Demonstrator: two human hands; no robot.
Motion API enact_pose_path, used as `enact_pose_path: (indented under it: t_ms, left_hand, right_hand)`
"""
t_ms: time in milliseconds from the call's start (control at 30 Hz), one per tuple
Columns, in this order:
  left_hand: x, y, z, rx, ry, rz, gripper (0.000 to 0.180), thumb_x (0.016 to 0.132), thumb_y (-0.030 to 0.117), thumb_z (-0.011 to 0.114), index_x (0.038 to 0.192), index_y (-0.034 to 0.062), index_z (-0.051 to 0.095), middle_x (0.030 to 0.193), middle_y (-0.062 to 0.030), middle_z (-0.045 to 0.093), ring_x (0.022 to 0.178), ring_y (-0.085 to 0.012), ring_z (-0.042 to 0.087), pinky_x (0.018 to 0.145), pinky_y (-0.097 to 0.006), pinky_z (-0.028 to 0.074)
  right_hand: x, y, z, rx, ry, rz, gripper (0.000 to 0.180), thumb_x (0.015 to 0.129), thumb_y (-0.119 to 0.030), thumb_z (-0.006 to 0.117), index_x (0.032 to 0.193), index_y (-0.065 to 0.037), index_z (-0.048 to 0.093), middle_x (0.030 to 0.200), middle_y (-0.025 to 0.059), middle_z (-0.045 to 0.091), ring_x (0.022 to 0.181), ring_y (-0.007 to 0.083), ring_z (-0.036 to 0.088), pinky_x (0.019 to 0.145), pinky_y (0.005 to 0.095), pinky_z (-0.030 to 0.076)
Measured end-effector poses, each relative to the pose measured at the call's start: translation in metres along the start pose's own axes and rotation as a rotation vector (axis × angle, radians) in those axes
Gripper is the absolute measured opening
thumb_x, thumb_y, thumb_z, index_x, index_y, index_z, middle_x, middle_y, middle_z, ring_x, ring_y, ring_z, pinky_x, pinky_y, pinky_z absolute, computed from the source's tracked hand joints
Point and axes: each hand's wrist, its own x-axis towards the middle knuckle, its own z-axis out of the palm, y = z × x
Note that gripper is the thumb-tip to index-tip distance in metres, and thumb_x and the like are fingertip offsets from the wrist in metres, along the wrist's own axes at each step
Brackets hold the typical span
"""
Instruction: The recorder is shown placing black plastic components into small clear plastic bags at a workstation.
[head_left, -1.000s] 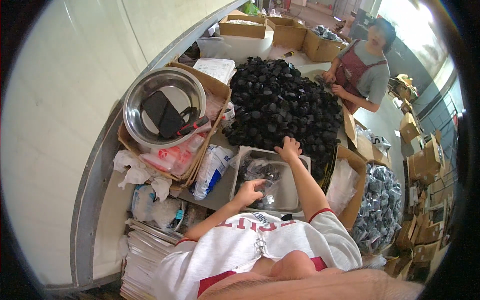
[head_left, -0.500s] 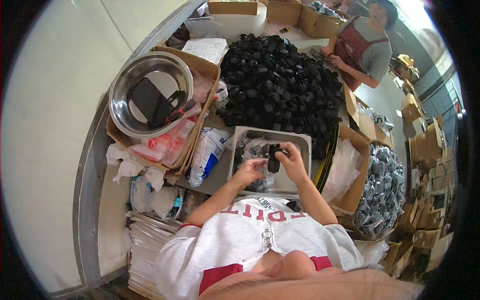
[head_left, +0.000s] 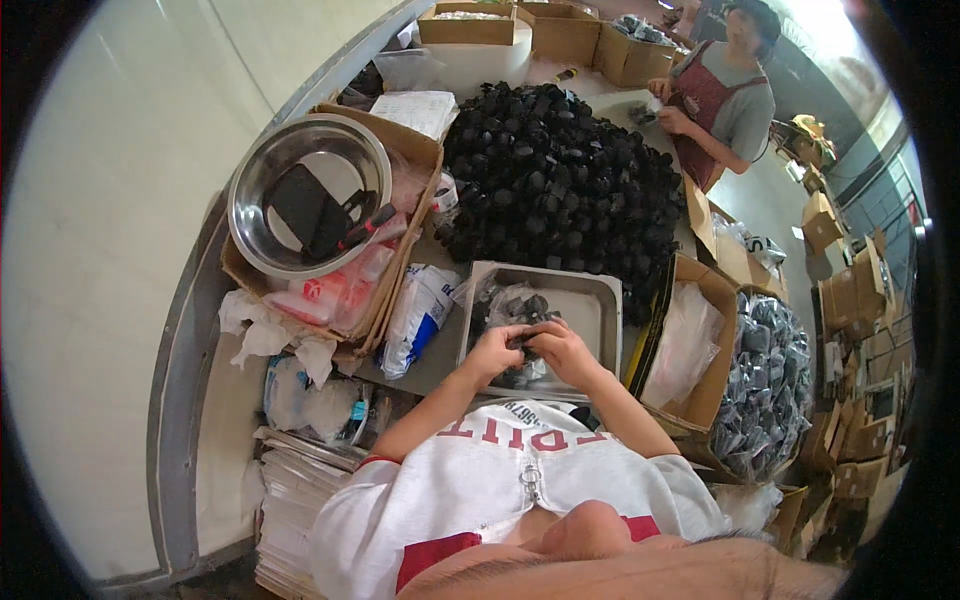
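My left hand point(head_left: 497, 354) and my right hand point(head_left: 562, 352) meet over the near part of a shallow metal tray point(head_left: 612, 300). Both are closed, fingertips together, around a small black plastic part point(head_left: 522, 342). Fingers cover most of that part, so its exact kind does not show. Just beyond my fingers, crumpled clear plastic and more black pieces point(head_left: 530, 305) lie in the tray's left half. Behind the tray rises a big heap of similar black parts point(head_left: 560, 180).
Left stands a cardboard box with a steel bowl point(head_left: 240, 225) on top; a blue-and-white bag point(head_left: 415, 320) lies beside it. To the right are a carton of clear bags point(head_left: 690, 350) and a container of wrapped black items point(head_left: 765, 385). Across the table, a person point(head_left: 725, 105) handles a small item.
My hands have come closer together and lower toward me. The black part, held up in my right fingers before, is now between both hands. The other person's hands have lifted a small item.
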Motion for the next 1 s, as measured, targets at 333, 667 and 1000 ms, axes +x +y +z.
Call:
enact_pose_path:
  t_ms: [333,667,1000]
  left_hand:
    - [-0.003,0.009,0.018,0.160,-0.072,0.118,0.058,0.065,-0.005,0.052,0.123,-0.0032,0.056,0.117,-0.0067,0.062,0.103,-0.0107,0.055,0.089,-0.022,0.041]
    - [-0.023,0.029,-0.002,0.827,-0.162,0.387,0.029,0.075,0.018,0.068,0.097,-0.0016,0.067,0.110,-0.0169,0.063,0.102,-0.0319,0.061,0.091,-0.036,0.047]
    - [-0.032,0.029,0.006,0.858,0.025,0.548,0.013,0.080,0.000,0.064,0.093,0.0014,0.065,0.087,-0.0143,0.064,0.080,-0.0308,0.064,0.070,-0.035,0.051]
  right_hand:
    - [0.006,-0.040,-0.018,-0.674,-0.572,0.108,0.013,0.080,-0.018,0.056,0.083,-0.016,0.068,0.087,0.0000,0.067,0.094,0.0182,0.062,0.091,0.0462,0.031]
    - [-0.033,-0.008,-0.027,-0.339,-0.193,0.247,0.011,0.074,-0.022,0.069,0.079,-0.013,0.070,0.109,0.0070,0.061,0.104,0.0278,0.054,0.089,0.0432,0.039]
    - [-0.035,-0.017,-0.016,-0.349,-0.176,0.136,0.017,0.078,-0.028,0.066,0.085,-0.013,0.068,0.095,0.0048,0.066,0.091,0.0245,0.062,0.081,0.0411,0.046]
